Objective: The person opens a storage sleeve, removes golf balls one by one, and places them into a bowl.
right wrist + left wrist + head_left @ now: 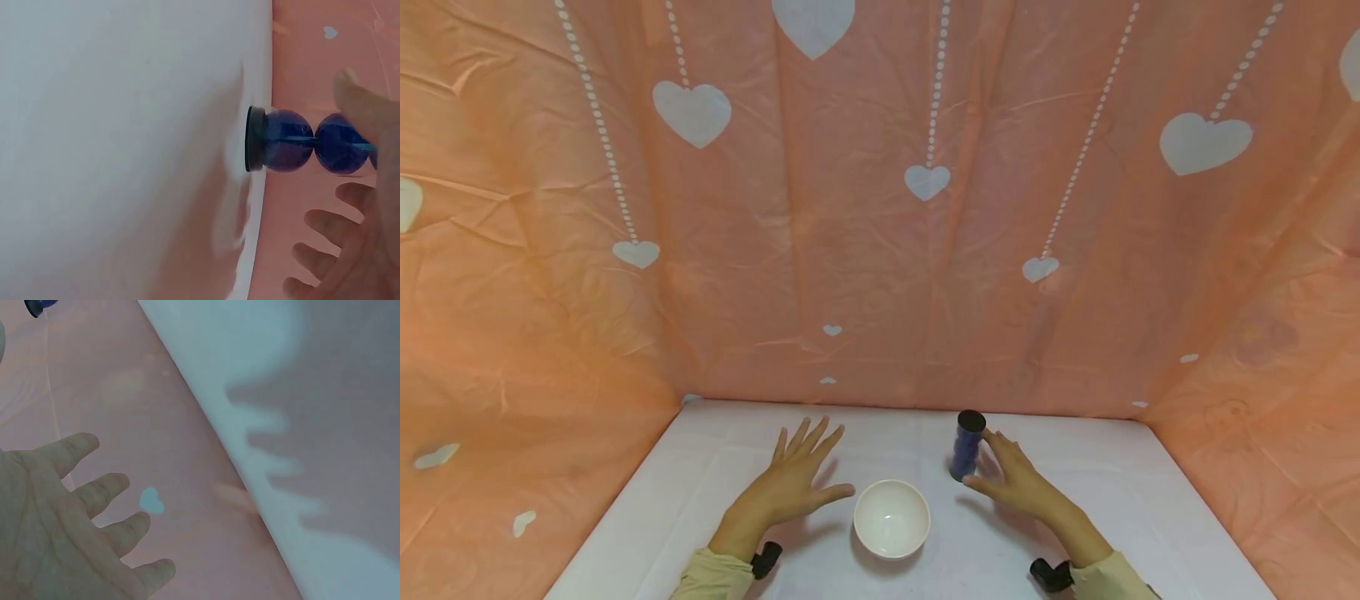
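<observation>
A blue column of stacked round bulbs with black end caps (966, 447) stands upright on the table, right of and behind a white bowl (892, 518). My right hand (1018, 483) is spread beside the column. In the right wrist view its thumb (359, 100) lies on one side of the blue bulbs (287, 140) and the other fingers on the opposite side, apparently without gripping; any contact is partly hidden. My left hand (793, 485) hovers with spread fingers to the left of the bowl, holding nothing. The bowl's visible inside is bare.
The white tabletop (685, 475) ends at an orange sheet (865, 250) with pale hearts, which rises at the back and both sides. Black straps or camera mounts sit at the left wrist (766, 560) and right wrist (1051, 575).
</observation>
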The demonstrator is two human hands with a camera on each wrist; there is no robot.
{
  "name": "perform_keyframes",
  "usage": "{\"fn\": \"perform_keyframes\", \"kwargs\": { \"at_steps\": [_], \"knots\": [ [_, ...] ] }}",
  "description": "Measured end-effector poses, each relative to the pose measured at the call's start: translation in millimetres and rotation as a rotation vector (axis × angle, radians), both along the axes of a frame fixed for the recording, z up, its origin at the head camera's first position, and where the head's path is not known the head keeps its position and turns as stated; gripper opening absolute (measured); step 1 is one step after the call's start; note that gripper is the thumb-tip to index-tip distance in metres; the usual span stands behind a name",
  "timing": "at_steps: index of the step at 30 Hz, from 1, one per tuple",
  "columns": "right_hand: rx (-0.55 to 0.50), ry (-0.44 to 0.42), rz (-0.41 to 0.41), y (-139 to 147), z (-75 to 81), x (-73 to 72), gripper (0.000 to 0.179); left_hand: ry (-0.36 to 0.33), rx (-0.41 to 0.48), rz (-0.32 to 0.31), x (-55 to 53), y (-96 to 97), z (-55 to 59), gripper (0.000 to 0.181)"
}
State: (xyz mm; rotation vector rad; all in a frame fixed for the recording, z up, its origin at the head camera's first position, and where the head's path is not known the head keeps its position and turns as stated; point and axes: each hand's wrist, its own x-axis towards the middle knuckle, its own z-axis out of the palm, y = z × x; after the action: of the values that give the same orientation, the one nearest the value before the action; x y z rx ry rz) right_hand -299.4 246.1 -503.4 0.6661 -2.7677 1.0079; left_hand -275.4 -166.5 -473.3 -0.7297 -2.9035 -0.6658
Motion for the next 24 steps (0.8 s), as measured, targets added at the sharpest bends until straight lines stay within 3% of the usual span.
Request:
{"fn": "perform_keyframes", "kwargs": {
  "at_steps": [10, 14, 18, 24],
  "knots": [
    [-0.183, -0.081, -0.032, -9, -3.9, -8.5, 0.074, -0.009, 0.009, -0.011, -1.8, 6.2, -1.1, 0.095],
    [-0.278, -0.122, 0.013, -12, -4.5, -10.6, 0.066, -0.027, 0.010, -0.007, -1.5, 8.2, -2.1, 0.095],
    [-0.324, -0.125, 0.036, -15, -5.6, -11.1, 0.060, -0.029, 0.016, -0.007, -0.3, 10.3, -1.7, 0.096],
    [-0.354, -0.134, -0.008, -20, -8.2, -11.3, 0.055, -0.025, 0.020, -0.009, 0.8, 13.0, 0.3, 0.095]
  ]
}}
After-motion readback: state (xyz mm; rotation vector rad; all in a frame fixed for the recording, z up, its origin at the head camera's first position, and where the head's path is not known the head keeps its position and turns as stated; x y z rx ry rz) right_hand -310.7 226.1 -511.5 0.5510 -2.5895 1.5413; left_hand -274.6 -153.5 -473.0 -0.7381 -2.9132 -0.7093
